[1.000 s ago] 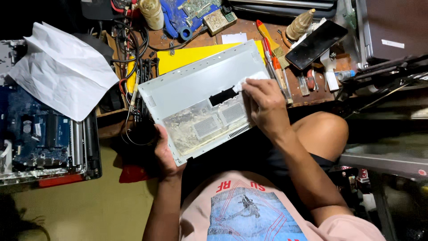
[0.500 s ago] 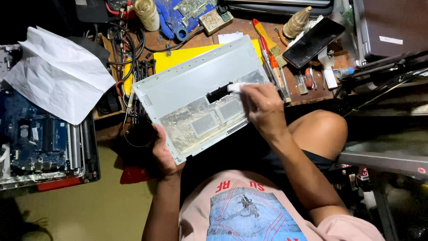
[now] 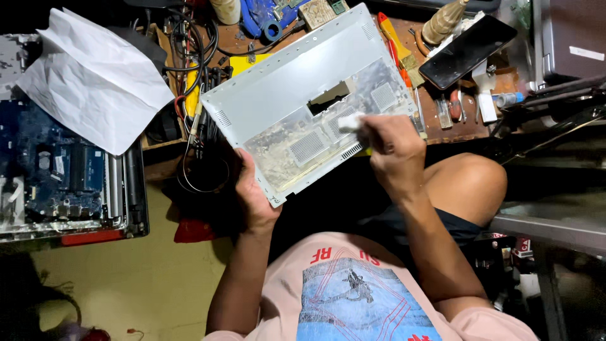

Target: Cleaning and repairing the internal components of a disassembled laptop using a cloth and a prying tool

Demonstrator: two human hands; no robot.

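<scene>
- Silver-grey plastic laptop bottom cover (image 3: 297,95), inner side up, was tilted over the person's lap at the cluttered workbench's (image 3: 467,126) edge.
- Left hand (image 3: 255,196) gripped its lower corner.
- Right hand (image 3: 394,151) pinched a small white wipe (image 3: 350,122) against its dusty vents.
- Crumpled white paper (image 3: 95,82) lay well apart.

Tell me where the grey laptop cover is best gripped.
Probably the near-left corner of the cover, from below, as the left hand holds it. The panel is thin, flat and tilted, and this leaves its dusty face free for the right hand.
</scene>
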